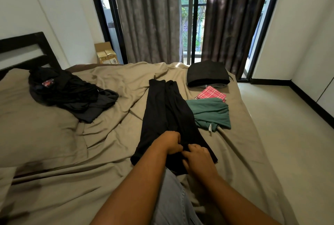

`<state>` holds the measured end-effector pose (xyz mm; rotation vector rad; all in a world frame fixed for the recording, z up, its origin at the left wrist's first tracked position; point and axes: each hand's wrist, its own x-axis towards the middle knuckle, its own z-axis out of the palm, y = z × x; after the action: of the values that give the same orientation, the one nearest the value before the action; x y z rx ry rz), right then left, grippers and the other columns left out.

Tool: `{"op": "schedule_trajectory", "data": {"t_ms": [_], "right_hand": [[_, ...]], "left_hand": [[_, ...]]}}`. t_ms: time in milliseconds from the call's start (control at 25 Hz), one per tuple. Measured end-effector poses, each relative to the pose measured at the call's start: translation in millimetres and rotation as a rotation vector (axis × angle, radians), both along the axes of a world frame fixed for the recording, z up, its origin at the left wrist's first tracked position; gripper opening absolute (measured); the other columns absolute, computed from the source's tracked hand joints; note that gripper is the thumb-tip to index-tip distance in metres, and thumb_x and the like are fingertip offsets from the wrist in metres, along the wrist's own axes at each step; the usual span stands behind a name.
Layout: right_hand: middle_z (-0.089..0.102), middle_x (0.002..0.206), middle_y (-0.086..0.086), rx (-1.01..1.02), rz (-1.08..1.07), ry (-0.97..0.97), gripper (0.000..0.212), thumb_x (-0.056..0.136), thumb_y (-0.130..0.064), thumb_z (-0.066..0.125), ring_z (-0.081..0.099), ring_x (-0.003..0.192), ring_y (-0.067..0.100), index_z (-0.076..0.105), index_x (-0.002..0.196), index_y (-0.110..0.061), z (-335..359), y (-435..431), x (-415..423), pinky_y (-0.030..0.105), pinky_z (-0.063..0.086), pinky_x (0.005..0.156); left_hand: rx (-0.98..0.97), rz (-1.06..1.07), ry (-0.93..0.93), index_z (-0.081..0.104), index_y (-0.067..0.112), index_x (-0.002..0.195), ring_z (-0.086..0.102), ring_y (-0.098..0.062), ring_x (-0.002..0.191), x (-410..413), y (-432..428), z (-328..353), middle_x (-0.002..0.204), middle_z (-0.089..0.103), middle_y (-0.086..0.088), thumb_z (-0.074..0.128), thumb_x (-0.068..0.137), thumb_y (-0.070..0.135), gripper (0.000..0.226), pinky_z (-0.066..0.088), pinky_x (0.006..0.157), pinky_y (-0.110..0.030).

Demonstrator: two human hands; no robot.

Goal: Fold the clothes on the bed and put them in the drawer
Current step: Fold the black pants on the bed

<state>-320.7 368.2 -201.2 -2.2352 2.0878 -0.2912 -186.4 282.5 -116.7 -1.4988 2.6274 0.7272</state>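
While pinched, long black garment (168, 109), rumpled sheet (112, 134)

Black garment (166, 109); green top (211, 114); pink plaid cloth (212, 94); beige sheet (90, 143).

Grey curtains (150, 17) hang before a dark-framed glass door (191, 15) with greenery outside. An open cardboard box (106, 53) stands on the floor beside a black headboard (27, 51).

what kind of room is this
Most likely a bedroom at home: a bed with a dark headboard and a pillow, grey curtains over a glass balcony door, and clothes laid out for folding.
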Motion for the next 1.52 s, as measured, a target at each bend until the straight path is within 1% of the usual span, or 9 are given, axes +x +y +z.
{"op": "schedule_trajectory", "data": {"t_ms": [120, 280, 440, 560, 680, 800, 1040, 1320, 1520], "right_hand": [[0.048, 0.152, -0.007, 0.076, 0.098, -0.038, 0.050, 0.102, -0.047, 0.034, 0.033, 0.146, 0.016, 0.048, 0.148, -0.035, 6, -3, 13, 0.040, 0.022, 0.119], [0.056, 0.144, 0.002, 0.313, 0.129, 0.015, 0.049, 0.107, -0.049, 0.031, 0.042, 0.140, 0.021, 0.043, 0.151, -0.032, 4, 4, 20, 0.044, 0.007, 0.126], [0.065, 0.104, 0.005, 0.128, 0.078, -0.089, 0.032, 0.103, -0.039, 0.043, 0.058, 0.102, 0.022, 0.067, 0.111, -0.018, 17, 13, 2, 0.037, 0.041, 0.099], [0.058, 0.133, 0.005, 0.006, -0.009, -0.024, 0.036, 0.096, -0.017, 0.054, 0.053, 0.123, 0.025, 0.061, 0.132, -0.018, 27, -1, -38, 0.036, 0.046, 0.100], [0.036, 0.160, 0.004, 0.162, 0.041, 0.163, 0.070, 0.096, -0.014, 0.056, 0.041, 0.140, 0.027, 0.030, 0.158, -0.031, 29, -7, -75, 0.040, 0.040, 0.113], [0.013, 0.170, -0.003, 0.294, 0.170, 0.288, 0.076, 0.102, -0.018, 0.051, 0.034, 0.147, 0.029, 0.009, 0.161, -0.043, 25, 0, -87, 0.044, 0.040, 0.114], [0.012, 0.170, -0.009, 0.369, 0.238, 0.315, 0.068, 0.103, -0.016, 0.049, 0.031, 0.150, 0.022, 0.020, 0.160, -0.041, 26, 9, -97, 0.037, 0.035, 0.117], [0.063, 0.135, 0.006, 0.151, -0.028, -0.094, 0.038, 0.101, -0.013, 0.051, 0.061, 0.118, 0.025, 0.060, 0.136, -0.021, 51, 16, -81, 0.033, 0.047, 0.097], [0.073, 0.114, 0.004, -0.049, -0.154, -0.511, 0.033, 0.093, -0.006, 0.060, 0.066, 0.098, 0.016, 0.074, 0.120, -0.018, 74, 11, -80, 0.024, 0.048, 0.085]], "left_hand": [[0.066, 0.067, 0.211, 0.054, 0.020, 0.080, 0.056, -0.018, 0.078, 6, -2, 3, 0.090, 0.062, -0.006, 0.067, 0.084, 0.027, 0.015, 0.047, 0.069, -0.034], [0.225, -0.085, -0.018, 0.061, 0.025, 0.094, 0.059, -0.017, 0.085, 3, 8, -1, 0.098, 0.064, -0.001, 0.067, 0.087, 0.028, 0.010, 0.049, 0.077, -0.033], [0.137, -0.119, 0.010, 0.067, 0.029, 0.112, 0.061, -0.017, 0.105, 9, 2, 1, 0.117, 0.066, 0.002, 0.065, 0.093, 0.032, 0.019, 0.051, 0.095, -0.036], [-0.038, -0.103, -0.007, 0.067, 0.027, 0.123, 0.061, -0.023, 0.116, 32, -17, 0, 0.131, 0.064, -0.002, 0.058, 0.095, 0.014, 0.032, 0.047, 0.104, -0.040], [-0.097, -0.167, -0.303, 0.052, 0.030, 0.145, 0.050, -0.029, 0.135, 78, -30, -15, 0.153, 0.047, -0.005, 0.054, 0.095, 0.005, 0.056, 0.039, 0.113, -0.041], [-0.051, -0.285, -0.523, 0.029, 0.033, 0.158, 0.028, -0.024, 0.150, 122, -26, -30, 0.168, 0.017, 0.000, 0.061, 0.098, 0.012, 0.071, 0.025, 0.120, -0.037], [-0.066, -0.317, -0.485, 0.020, 0.037, 0.159, 0.017, -0.017, 0.154, 155, -16, -38, 0.169, 0.008, 0.008, 0.063, 0.099, 0.020, 0.077, 0.019, 0.122, -0.035], [-0.172, -0.035, -0.191, 0.061, 0.027, 0.137, 0.064, -0.015, 0.112, 163, -7, -24, 0.131, 0.066, 0.000, 0.055, 0.100, 0.015, 0.039, 0.050, 0.098, -0.030], [-0.099, 0.229, 0.333, 0.071, 0.032, 0.108, 0.068, -0.008, 0.093, 157, -3, 3, 0.103, 0.071, 0.008, 0.056, 0.096, 0.003, 0.035, 0.058, 0.091, -0.034]]}}
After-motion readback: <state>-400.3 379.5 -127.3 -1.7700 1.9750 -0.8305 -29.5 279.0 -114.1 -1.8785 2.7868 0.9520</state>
